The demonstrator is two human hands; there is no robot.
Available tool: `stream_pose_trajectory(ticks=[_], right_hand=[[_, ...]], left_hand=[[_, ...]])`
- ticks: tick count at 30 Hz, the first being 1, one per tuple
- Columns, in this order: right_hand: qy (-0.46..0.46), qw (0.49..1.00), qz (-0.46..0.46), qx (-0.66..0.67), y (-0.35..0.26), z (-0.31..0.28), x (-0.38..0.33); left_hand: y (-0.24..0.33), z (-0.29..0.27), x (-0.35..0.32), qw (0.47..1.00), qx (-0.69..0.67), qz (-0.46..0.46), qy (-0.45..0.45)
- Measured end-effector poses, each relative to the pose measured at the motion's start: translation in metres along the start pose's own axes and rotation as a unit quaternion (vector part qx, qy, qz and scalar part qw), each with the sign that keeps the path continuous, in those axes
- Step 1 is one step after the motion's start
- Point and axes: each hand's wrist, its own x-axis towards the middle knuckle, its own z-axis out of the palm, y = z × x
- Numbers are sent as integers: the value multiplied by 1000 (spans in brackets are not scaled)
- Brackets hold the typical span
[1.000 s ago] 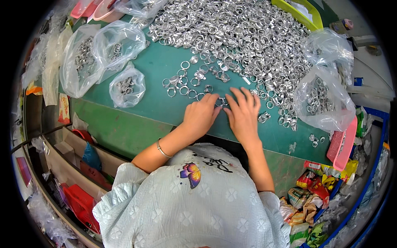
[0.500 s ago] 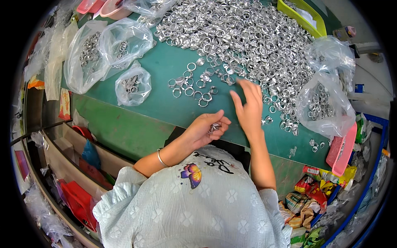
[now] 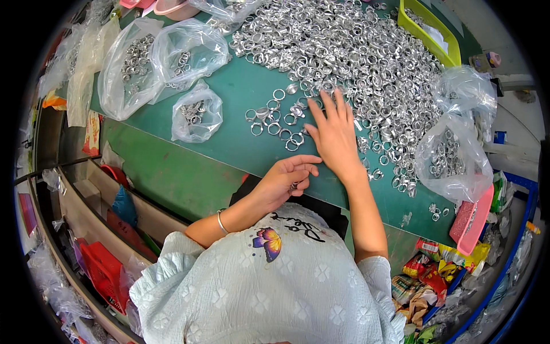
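Note:
A large heap of silver-coloured rings (image 3: 344,49) covers the far part of the green table (image 3: 240,92). My right hand (image 3: 335,137) lies palm down at the heap's near edge, fingers spread, its fingertips touching rings there. To its left is a small loose group of rings (image 3: 274,117). Close to my body, my left hand (image 3: 286,182) is curled, with a bit of silver rings (image 3: 294,186) showing between the fingers; its index finger points toward my right wrist.
Clear plastic bags of rings (image 3: 197,123) stand on the left, and another bag (image 3: 444,163) on the right. A pink tray (image 3: 472,223) sits at the right table edge, a yellow-green basket (image 3: 429,34) at the back. Open drawers (image 3: 86,195) are at lower left.
My right hand has moved slightly left and spread flat onto the rings at the heap's edge. My left index finger has straightened. The whole view has shifted a little.

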Motion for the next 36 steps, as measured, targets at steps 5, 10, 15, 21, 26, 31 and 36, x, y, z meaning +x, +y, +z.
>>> stream_pose_trajectory(ticks=[5, 10, 15, 21, 26, 31, 36], right_hand=[[-86, 988, 9, 127, 6, -19, -45], [18, 968, 109, 224, 13, -30, -45], [-6, 986, 37, 161, -1, -10, -18], [76, 821, 277, 493, 24, -19, -33], [56, 873, 283, 392, 25, -30, -41], [-43, 991, 122, 45, 19, -27, -39], [-12, 994, 102, 42, 27, -25, -48]], left_hand=[[0, -10, -11, 999, -10, 22, 25], [0, -13, -14, 999, 7, 40, 26], [-5, -8, -10, 999, 21, 39, 14], [-3, -12, -15, 998, 28, 47, 21], [-2, -8, -10, 997, 55, 48, 30], [-6, -4, -8, 996, 68, 57, 29], [-7, -5, -8, 995, 74, 62, 34]])
